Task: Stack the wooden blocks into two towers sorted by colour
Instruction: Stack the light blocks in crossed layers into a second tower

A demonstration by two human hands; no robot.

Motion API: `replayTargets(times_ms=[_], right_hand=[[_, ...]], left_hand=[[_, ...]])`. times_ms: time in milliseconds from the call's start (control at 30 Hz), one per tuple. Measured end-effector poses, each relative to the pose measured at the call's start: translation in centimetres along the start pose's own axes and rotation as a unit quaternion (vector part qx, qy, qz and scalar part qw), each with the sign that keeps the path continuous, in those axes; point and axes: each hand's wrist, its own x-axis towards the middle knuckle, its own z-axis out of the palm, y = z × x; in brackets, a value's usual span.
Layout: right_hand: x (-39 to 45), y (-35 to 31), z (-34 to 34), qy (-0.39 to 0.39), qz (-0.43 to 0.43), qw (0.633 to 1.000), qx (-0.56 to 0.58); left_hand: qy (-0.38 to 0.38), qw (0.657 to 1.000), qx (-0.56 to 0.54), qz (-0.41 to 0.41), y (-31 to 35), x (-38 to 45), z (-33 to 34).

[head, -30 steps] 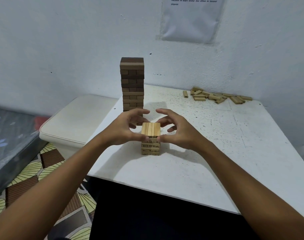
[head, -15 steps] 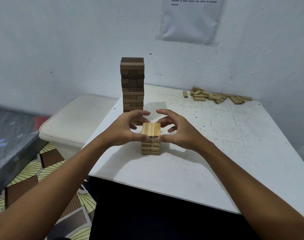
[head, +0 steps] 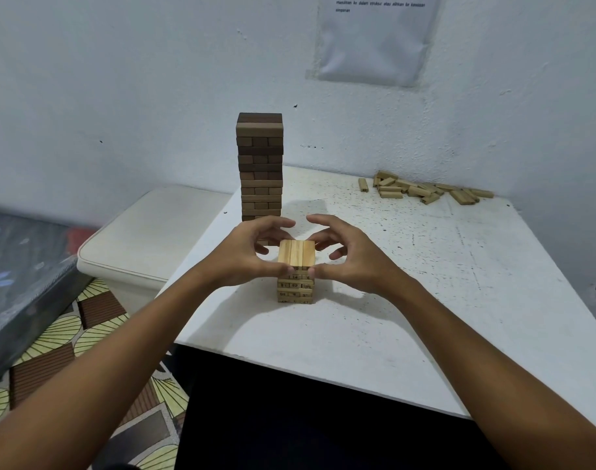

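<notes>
Your left hand (head: 245, 252) and right hand (head: 352, 257) pinch opposite sides of the light tower (head: 295, 271), fingers curled round its top layer, squaring the blocks. The finished-looking dark tower (head: 260, 164) stands just behind the light tower; loose light blocks (head: 425, 191) lie well behind it to the right, near the wall. The next move likely calls for letting go gently and fetching more from that pile.
</notes>
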Motion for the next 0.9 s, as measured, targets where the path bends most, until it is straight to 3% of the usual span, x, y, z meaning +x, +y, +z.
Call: replayTargets(times_ms=[900], right_hand=[[0.01,-0.02,0.01,-0.001,0.003,1.000,-0.003]], left_hand=[[0.003,1.000,-0.004,0.001,-0.19,-0.02,0.06]])
